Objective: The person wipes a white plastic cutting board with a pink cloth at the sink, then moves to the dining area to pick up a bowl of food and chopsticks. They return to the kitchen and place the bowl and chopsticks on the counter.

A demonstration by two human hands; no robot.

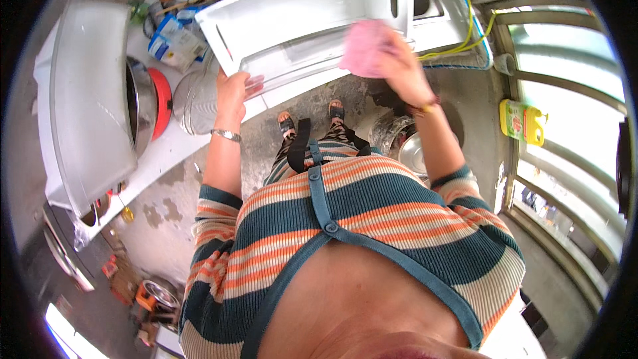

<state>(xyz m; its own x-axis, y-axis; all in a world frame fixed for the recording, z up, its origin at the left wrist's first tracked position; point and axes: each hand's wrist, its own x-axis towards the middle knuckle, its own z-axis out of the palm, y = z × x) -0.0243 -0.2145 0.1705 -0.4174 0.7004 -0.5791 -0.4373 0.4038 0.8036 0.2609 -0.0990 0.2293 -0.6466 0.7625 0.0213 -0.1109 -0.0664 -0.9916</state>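
A white plastic drawer (309,10) with a clear front panel and oval slots in its ends is tilted over the counter and sink. My left hand (232,92) grips its lower left corner, some fingers seen through the clear plastic. In my right hand (401,67) is a pink cloth (366,49), blurred, at the drawer's right end. Whether the cloth touches the drawer cannot be told.
A second whitish drawer (92,104) stands on the white counter at left, beside a red-rimmed pan (160,103), a clear glass bowl (192,102) and a blue-and-white packet (174,42). Behind is a sink (433,2) with a yellow hose (468,20). Metal basins (413,152) sit on the floor.
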